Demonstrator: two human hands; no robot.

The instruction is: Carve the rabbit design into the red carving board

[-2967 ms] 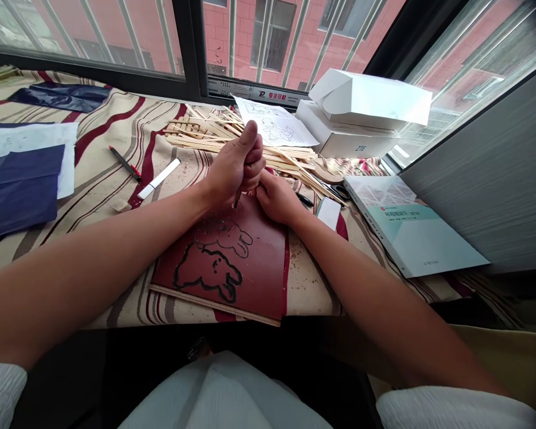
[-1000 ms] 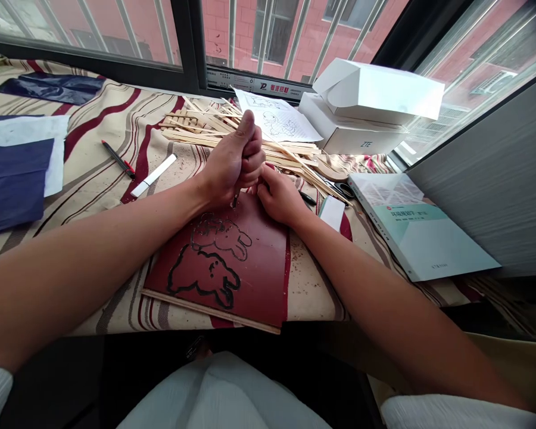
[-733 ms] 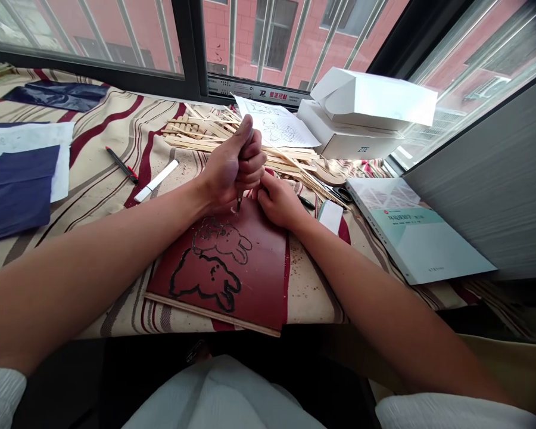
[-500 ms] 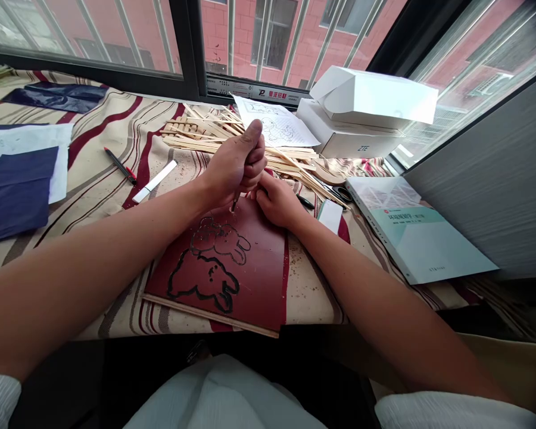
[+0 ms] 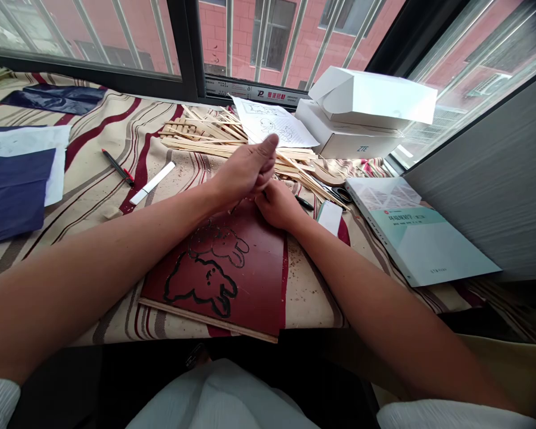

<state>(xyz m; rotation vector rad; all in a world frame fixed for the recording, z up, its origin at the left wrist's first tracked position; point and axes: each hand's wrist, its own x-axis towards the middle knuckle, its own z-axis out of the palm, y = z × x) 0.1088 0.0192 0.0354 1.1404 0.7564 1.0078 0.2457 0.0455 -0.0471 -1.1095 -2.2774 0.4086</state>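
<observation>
My left hand [image 5: 245, 170] is a fist above the top edge of a dark red wooden board [image 5: 254, 280], thumb tilted up and right. It is shut on a small carving tool, which is hidden inside the fist. My right hand [image 5: 277, 205] rests curled on the board's top edge, its fingers touching the left hand. Below both hands, a black-outlined rabbit drawing [image 5: 205, 268] is cut into the red surface. Beyond the hands lie a pile of thin wooden sticks [image 5: 201, 137] and a sheet of line drawings [image 5: 272, 122].
A striped cloth [image 5: 93, 143] covers the table, with wood shavings on it. A red-capped pen [image 5: 116, 167], a white marker [image 5: 152, 183] and dark blue carbon paper [image 5: 15, 196] lie left. White boxes [image 5: 361, 119] and a teal-covered book [image 5: 420, 238] sit right.
My left fist has lifted off the board and tilted to the right, and the tool tip below it no longer shows. My right hand has barely moved.
</observation>
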